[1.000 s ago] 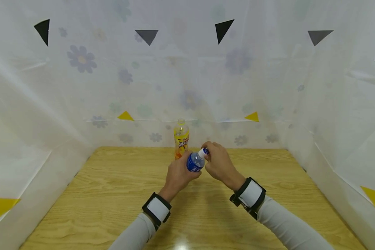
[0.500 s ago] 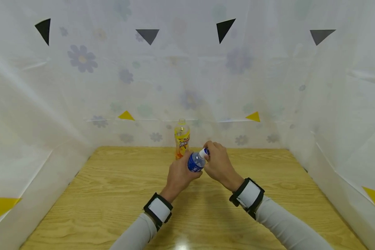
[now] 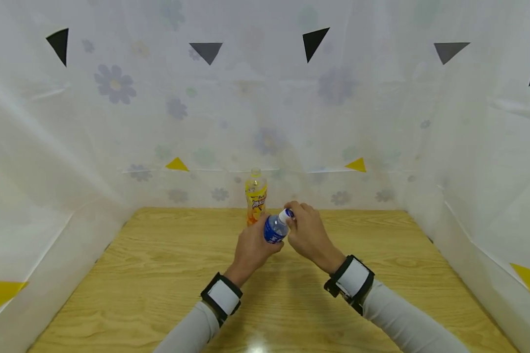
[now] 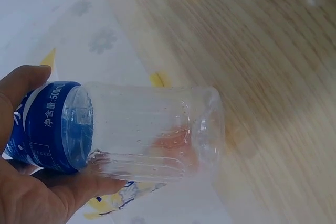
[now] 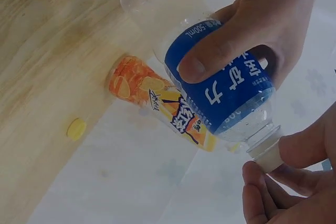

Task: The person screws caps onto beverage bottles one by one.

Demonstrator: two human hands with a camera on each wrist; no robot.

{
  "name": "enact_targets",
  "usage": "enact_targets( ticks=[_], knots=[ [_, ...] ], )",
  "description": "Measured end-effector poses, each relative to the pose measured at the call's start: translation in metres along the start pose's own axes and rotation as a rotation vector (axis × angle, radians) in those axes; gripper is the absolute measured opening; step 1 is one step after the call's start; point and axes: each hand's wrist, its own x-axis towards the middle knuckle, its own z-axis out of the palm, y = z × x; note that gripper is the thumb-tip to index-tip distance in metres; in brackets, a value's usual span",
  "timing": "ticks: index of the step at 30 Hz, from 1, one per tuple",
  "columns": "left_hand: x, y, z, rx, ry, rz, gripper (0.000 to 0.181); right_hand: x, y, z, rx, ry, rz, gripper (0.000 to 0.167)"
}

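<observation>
A clear bottle with a blue label [image 3: 274, 230] is held tilted off the table, its neck toward the right. The left hand [image 3: 251, 245] grips it around the label; in the left wrist view its see-through base [image 4: 205, 124] sticks out past the fingers. The right hand [image 3: 310, 233] pinches the white cap [image 5: 268, 154] between thumb and fingers, with the cap on the neck. Behind the left hand stands an orange-and-yellow labelled bottle [image 3: 256, 193], upright and with no cap on its mouth; the left hand hides part of its lower end.
A yellow cap [image 5: 76, 129] lies on the wooden table [image 3: 159, 274] near the orange-and-yellow bottle in the right wrist view. White flowered sheeting [image 3: 265, 108] with black, grey and yellow triangles stands behind and at both sides.
The right hand has turned slightly at the cap, its fingers shifting a little. The left hand keeps its grip, and the orange-and-yellow bottle stays where it was.
</observation>
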Motion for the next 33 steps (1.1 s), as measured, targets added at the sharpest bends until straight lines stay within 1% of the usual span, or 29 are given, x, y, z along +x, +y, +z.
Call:
enact_targets(
  ticks=[2, 4, 7, 10, 13, 15, 17, 20, 22, 26, 28, 30, 33],
  knots=[
    [0.001, -0.002, -0.002, -0.012, 0.008, -0.011, 0.069, -0.002, 0.001, 0.001, 0.011, 0.006, -0.009, 0.034],
    [0.005, -0.005, -0.008, -0.040, 0.032, -0.029, 0.070, -0.005, 0.002, 0.000, 0.020, 0.005, -0.005, 0.042],
    [0.016, -0.016, -0.023, -0.069, 0.116, -0.043, 0.069, -0.007, 0.004, -0.002, 0.009, 0.002, 0.005, 0.048],
    [0.032, -0.033, -0.049, -0.084, 0.219, -0.080, 0.068, -0.008, 0.006, -0.003, -0.014, -0.008, 0.019, 0.043],
    [0.049, -0.056, -0.076, -0.079, 0.320, -0.143, 0.070, -0.011, 0.009, -0.002, -0.032, -0.019, 0.032, 0.038],
    [0.056, -0.074, -0.092, -0.072, 0.378, -0.197, 0.072, -0.013, 0.013, 0.000, -0.039, -0.021, 0.032, 0.036],
    [0.060, -0.092, -0.104, -0.068, 0.425, -0.252, 0.073, -0.016, 0.016, 0.001, -0.047, -0.028, 0.034, 0.035],
    [0.060, -0.119, -0.119, -0.081, 0.479, -0.338, 0.075, -0.018, 0.022, 0.003, -0.059, -0.029, 0.028, 0.032],
    [0.057, -0.134, -0.126, -0.083, 0.519, -0.394, 0.076, -0.019, 0.025, 0.003, -0.061, -0.034, 0.028, 0.031],
    [0.049, -0.158, -0.136, -0.097, 0.591, -0.504, 0.078, -0.020, 0.028, 0.004, -0.057, -0.049, 0.026, 0.031],
    [0.044, -0.167, -0.137, -0.103, 0.606, -0.546, 0.078, -0.021, 0.029, 0.004, -0.059, -0.054, 0.029, 0.030],
    [0.039, -0.175, -0.137, -0.108, 0.606, -0.583, 0.079, -0.021, 0.031, 0.003, -0.062, -0.057, 0.032, 0.030],
    [0.034, -0.183, -0.134, -0.107, 0.592, -0.606, 0.082, -0.023, 0.033, 0.003, -0.062, -0.063, 0.038, 0.030]
  ],
)
